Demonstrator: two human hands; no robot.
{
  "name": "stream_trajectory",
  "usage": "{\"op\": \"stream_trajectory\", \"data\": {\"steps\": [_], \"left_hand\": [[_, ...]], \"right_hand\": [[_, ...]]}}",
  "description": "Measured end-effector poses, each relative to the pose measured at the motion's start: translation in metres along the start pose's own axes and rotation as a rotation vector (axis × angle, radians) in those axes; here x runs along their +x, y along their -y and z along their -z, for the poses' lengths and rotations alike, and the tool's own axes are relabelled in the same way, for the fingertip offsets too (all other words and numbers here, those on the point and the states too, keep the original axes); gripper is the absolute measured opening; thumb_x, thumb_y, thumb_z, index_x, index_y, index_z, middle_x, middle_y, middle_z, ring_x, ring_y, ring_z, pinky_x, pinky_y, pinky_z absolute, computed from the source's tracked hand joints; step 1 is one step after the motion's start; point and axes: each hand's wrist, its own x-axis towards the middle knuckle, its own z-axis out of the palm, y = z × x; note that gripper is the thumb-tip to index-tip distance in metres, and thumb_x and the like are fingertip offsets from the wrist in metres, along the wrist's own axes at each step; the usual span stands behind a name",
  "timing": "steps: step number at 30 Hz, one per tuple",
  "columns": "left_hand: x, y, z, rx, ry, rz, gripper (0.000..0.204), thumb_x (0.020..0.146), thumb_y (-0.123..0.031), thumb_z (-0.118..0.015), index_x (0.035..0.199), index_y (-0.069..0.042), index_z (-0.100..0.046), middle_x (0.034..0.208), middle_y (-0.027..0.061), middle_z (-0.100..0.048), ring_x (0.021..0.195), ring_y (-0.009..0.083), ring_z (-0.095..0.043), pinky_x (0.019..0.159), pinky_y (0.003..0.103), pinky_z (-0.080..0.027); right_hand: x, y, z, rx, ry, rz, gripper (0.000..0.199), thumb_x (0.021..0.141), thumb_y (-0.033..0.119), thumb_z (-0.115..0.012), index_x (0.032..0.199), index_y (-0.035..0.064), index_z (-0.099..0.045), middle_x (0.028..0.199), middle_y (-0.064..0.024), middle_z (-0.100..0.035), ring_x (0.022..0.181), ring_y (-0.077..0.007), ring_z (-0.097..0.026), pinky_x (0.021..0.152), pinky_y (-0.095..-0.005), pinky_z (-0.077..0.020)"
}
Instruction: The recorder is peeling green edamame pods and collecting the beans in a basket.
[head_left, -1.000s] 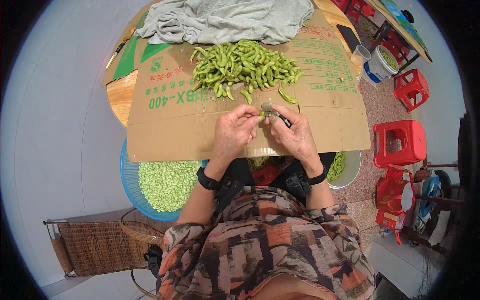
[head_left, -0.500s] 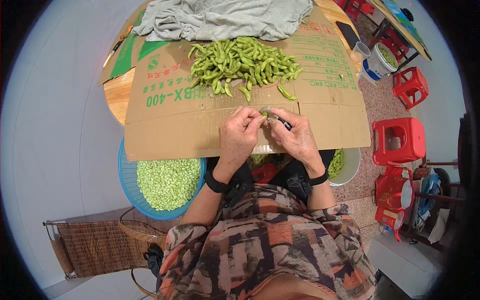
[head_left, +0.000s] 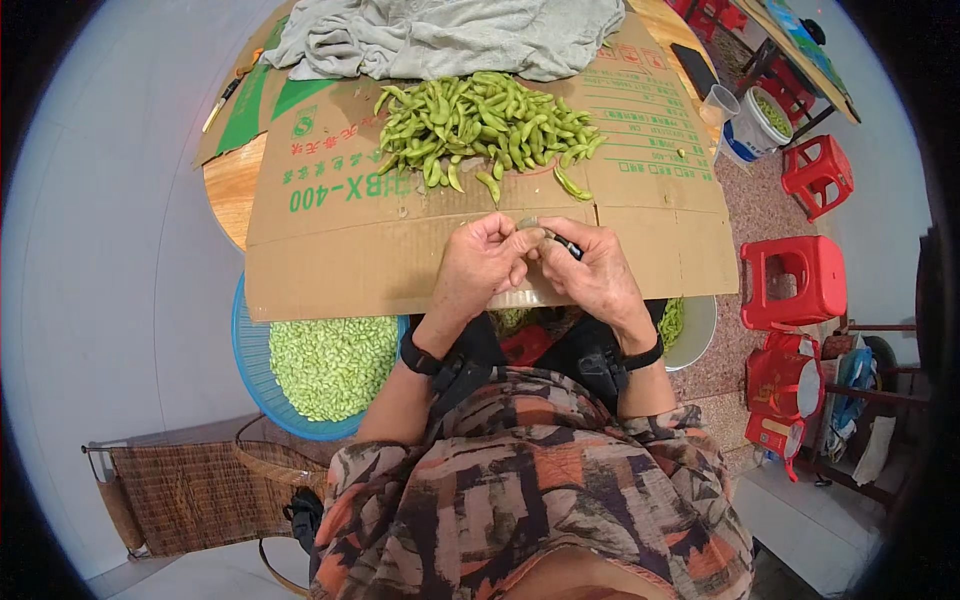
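Both my hands meet over the near edge of the flattened cardboard [head_left: 340, 255], fingertips touching. My right hand [head_left: 598, 278] is closed round a small tool with a black handle [head_left: 572, 248]; its working end is hidden, so its kind cannot be made out. A greyish cover shows on a fingertip there. My left hand [head_left: 478, 268] is pinched, thumb against forefinger, and whatever it holds is hidden by the fingers. Beyond the hands lies a heap of green soybean pods [head_left: 480, 125], with a loose pod [head_left: 572, 184] at its near right side.
A blue basket [head_left: 252, 350] of shelled beans [head_left: 330, 365] stands low at left. A white bucket [head_left: 700, 335] with pods sits below the table's right side. A grey cloth [head_left: 430, 40] lies behind the heap. Red stools [head_left: 825, 280] and a clear cup [head_left: 720, 104] are at right.
My left hand has turned slightly, its thumb now further over the right fingertips. The bit of green seen between the fingertips before is now out of sight.
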Motion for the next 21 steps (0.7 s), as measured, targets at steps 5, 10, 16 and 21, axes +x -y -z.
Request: {"op": "stream_trajectory", "data": {"steps": [5, 10, 16, 21], "left_hand": [[-0.004, -0.017, -0.003, 0.53, -0.006, -0.153, 0.027, 0.097, -0.017, -0.052, 0.075, 0.0, -0.056, 0.06, 0.0028, -0.058, 0.05, 0.0064, -0.053, 0.046, 0.022, -0.039], [0.001, -0.018, 0.011, 0.761, 0.082, -0.199, 0.026, 0.097, -0.017, -0.049, 0.079, 0.0, -0.057, 0.061, 0.0031, -0.058, 0.051, 0.0062, -0.052, 0.048, 0.024, -0.042], [0.007, 0.001, 0.029, 0.118, 0.23, -0.037, 0.02, 0.097, -0.012, -0.047, 0.097, 0.004, -0.059, 0.076, 0.0063, -0.063, 0.06, 0.0091, -0.056, 0.057, 0.023, -0.047], [0.007, 0.0, 0.027, -0.109, 0.181, 0.035, 0.022, 0.096, -0.014, -0.054, 0.108, 0.004, -0.06, 0.084, 0.0108, -0.064, 0.072, 0.013, -0.061, 0.061, 0.023, -0.05]], "right_hand": [[0.003, -0.003, -0.002, -0.156, -0.041, 0.076, 0.019, 0.088, 0.009, -0.052, 0.096, -0.0031, -0.064, 0.066, 0.0013, -0.057, 0.059, -0.0039, -0.049, 0.052, -0.0216, -0.0424], [0.008, -0.006, -0.001, -0.106, -0.063, 0.062, 0.018, 0.089, 0.01, -0.052, 0.094, -0.0033, -0.064, 0.064, 0.0015, -0.055, 0.057, -0.004, -0.047, 0.049, -0.0211, -0.0395], [0.023, -0.018, 0.011, 0.394, 0.058, -0.165, 0.013, 0.093, 0.003, -0.051, 0.087, -0.0048, -0.06, 0.061, 0.0013, -0.049, 0.049, -0.0029, -0.034, 0.041, -0.0202, -0.0283], [0.028, -0.026, 0.023, 0.842, 0.163, -0.226, 0.009, 0.092, 0.001, -0.05, 0.092, -0.0066, -0.056, 0.085, -0.0074, -0.056, 0.052, -0.0019, -0.037, 0.039, -0.0145, -0.0249]]}}
